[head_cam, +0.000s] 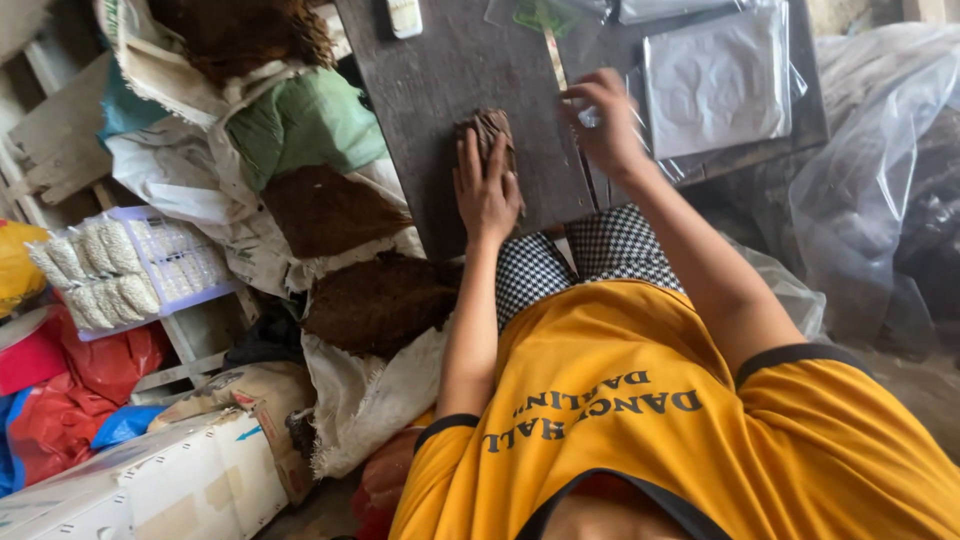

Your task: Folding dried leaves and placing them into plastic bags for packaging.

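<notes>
My left hand (pixel 487 185) lies flat on a small brown bundle of dried leaf (pixel 491 126) on a dark wooden board (pixel 440 90) across my lap. My right hand (pixel 603 120) is further right on the board, fingers curled and pinched on something small that I cannot make out, at the edge of clear plastic bags (pixel 717 80). A narrow strip (pixel 553 55) runs up the board between the two hands.
Heaps of brown shredded leaf (pixel 378 300) sit on white sacks (pixel 365 400) at my left. A lilac basket (pixel 175 260) holds pale bundled rolls (pixel 95 275). Red plastic bags (pixel 85 385) and a white box (pixel 150 485) are lower left. Large clear plastic sheeting (pixel 880 170) is at the right.
</notes>
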